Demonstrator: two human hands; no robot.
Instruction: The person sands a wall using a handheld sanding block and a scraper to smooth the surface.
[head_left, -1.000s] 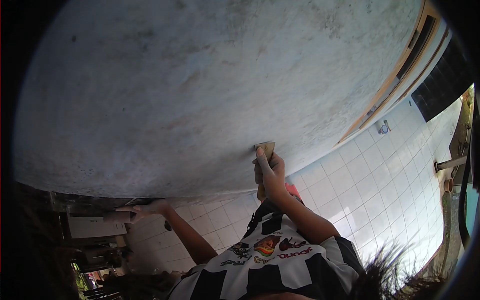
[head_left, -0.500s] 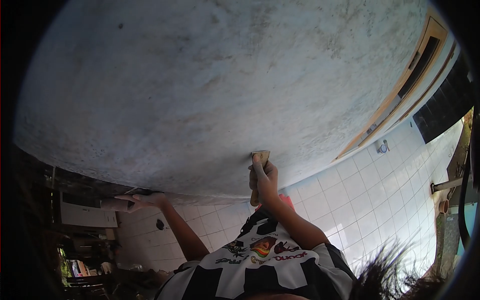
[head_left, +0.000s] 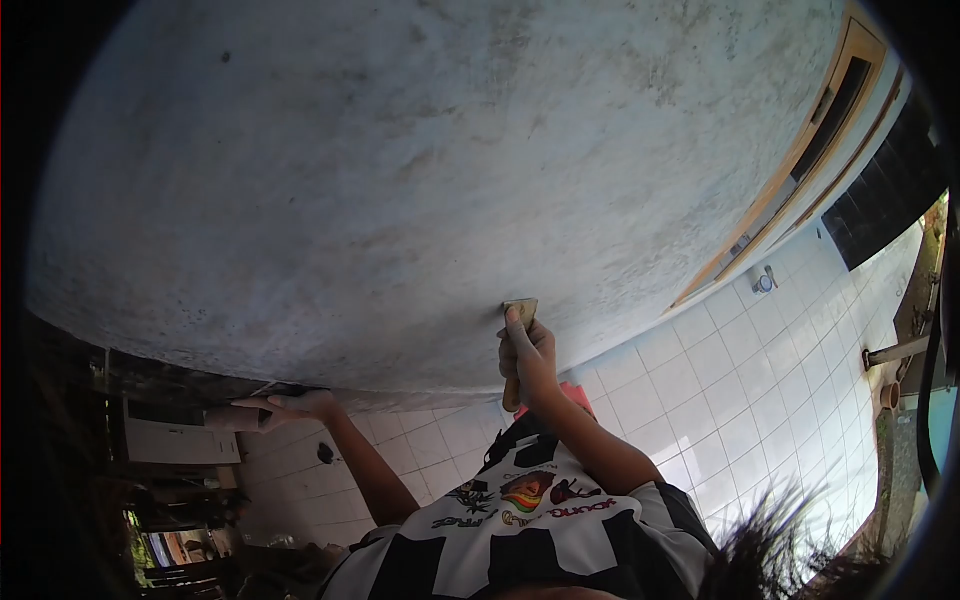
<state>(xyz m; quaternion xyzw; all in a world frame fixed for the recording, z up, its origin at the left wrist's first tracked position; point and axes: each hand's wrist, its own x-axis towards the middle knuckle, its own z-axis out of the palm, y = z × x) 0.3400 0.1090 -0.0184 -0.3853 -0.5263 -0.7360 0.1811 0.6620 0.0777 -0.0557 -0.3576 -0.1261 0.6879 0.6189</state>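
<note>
Right grip [head_left: 529, 350] is clamped round a scraper [head_left: 526, 309], blade edge held up to the wall [head_left: 400, 190], tons of open room above. Leftward, the left hand [head_left: 290, 404] is held near the wall's bottom edge, closed or not can't be told. Floor [head_left: 740, 400] is spread rightward.

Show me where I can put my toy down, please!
Bare: the glossy white square-tiled floor between the right arm and small blue-and-white object. Crowded: around the white boxy cabinet, beyond the left hand.
</note>
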